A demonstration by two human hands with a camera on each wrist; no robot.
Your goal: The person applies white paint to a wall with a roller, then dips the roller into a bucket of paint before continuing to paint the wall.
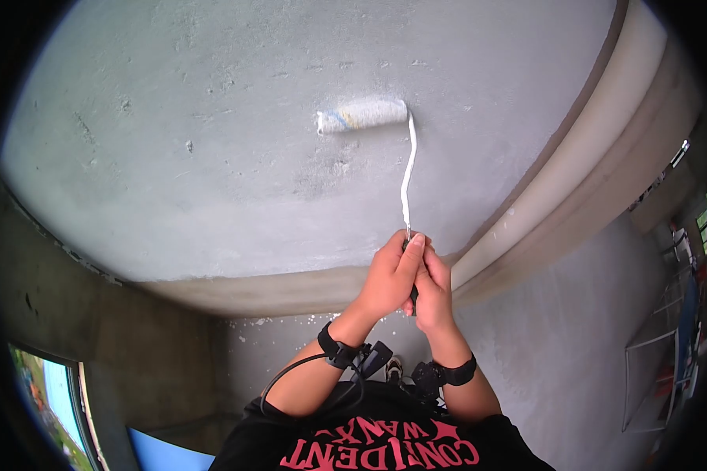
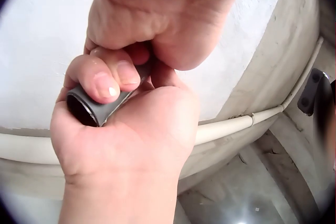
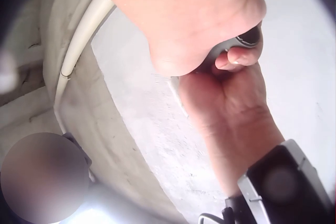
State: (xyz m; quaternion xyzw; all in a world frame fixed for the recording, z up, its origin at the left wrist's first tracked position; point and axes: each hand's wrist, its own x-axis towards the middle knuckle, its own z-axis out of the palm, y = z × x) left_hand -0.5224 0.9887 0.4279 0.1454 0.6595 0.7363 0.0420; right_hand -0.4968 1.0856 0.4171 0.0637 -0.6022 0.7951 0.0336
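Both hands grip the dark handle (image 2: pixel 107 109) of a paint roller (image 1: pixel 365 115) in front of the body. The left hand (image 1: pixel 389 275) and right hand (image 1: pixel 434 294) press together round it, hiding most of its length. The handle's hollow butt end shows beside curled fingers in both wrist views. From the hands, a white-coated wire frame (image 1: pixel 408 169) runs up to the roller sleeve, which lies nearly level against the wall (image 1: pixel 236 173). White covers most of the sleeve, with some blue and yellow marks at its left half.
Pits and rough patches mark the wall, and a bare beige strip (image 1: pixel 291 290) runs along its bottom. A pale pipe (image 2: pixel 226 129) crosses the left wrist view. White spots dot the floor (image 1: pixel 247 337). A metal frame (image 1: pixel 652 341) stands at right, a window (image 1: pixel 59 392) at lower left.
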